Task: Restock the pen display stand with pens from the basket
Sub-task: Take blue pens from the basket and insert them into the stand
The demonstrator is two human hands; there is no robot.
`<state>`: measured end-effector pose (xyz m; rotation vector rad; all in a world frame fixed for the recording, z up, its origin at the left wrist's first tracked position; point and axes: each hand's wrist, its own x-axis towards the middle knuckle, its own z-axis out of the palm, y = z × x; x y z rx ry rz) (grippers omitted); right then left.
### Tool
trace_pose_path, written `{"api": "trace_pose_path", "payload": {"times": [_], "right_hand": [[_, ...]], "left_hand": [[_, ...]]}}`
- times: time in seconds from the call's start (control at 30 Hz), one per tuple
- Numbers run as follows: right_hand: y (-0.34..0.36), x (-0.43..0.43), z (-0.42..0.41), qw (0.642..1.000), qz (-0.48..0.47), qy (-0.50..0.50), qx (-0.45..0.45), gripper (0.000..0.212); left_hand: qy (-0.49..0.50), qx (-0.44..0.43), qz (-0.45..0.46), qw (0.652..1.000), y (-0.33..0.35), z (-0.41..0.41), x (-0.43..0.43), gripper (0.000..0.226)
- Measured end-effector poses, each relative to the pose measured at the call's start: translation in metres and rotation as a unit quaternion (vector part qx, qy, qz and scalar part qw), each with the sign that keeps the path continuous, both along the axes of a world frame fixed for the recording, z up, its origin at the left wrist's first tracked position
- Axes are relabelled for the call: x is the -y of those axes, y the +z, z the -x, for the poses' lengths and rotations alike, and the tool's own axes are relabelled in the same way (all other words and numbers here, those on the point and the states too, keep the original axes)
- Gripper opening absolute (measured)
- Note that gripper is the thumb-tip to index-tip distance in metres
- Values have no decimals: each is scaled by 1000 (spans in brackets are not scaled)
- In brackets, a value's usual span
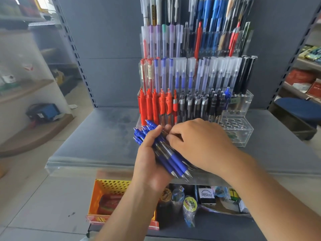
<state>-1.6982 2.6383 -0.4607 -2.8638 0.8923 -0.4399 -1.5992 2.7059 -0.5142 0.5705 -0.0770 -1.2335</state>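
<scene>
Blue pens (171,154) — likely light, stiff, slick — sit bundled in the left hand's (149,162) clamp before the stand (243,103); the right hand (201,141) pinches one — mid-barrel looks safest.

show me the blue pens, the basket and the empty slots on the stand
blue pens (175,162): head view, on the grip of one pen
basket (112,186): head view, on its perforated wall
empty slots (233,125): head view, on the holed top

Small box (206,195): "VERSATILE", at 5 o'clock in my view.
Other print: too blurred for me to read.
</scene>
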Motion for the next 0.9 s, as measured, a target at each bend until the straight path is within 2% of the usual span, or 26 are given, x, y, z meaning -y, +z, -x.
{"api": "trace_pose_path", "payload": {"times": [0.2,0.37,0.47,0.53,0.6,0.7,0.8,0.9], "right_hand": [[3,-2,0,999,37,-40,8,23],[5,6,4,997,63,-50,5,25],[15,15,14,995,45,-58,66,22],[21,21,23,988,-27,-48,142,16],[27,29,32,967,-110,-30,229,10],[33,44,47,935,-162,-21,316,39],[36,53,57,918,-175,-24,355,72],[36,60,63,913,-173,-31,367,88]], "left_hand": [[-9,-14,36,999,2,2,0,18],[9,-7,27,1000,4,4,1,33],[14,-20,40,999,4,2,1,17],[19,-15,31,999,4,2,0,11],[18,-16,26,999,4,2,0,11],[13,-17,28,999,4,2,-2,10],[14,-14,35,999,2,2,-1,8],[14,-9,40,999,2,2,0,8]]}}
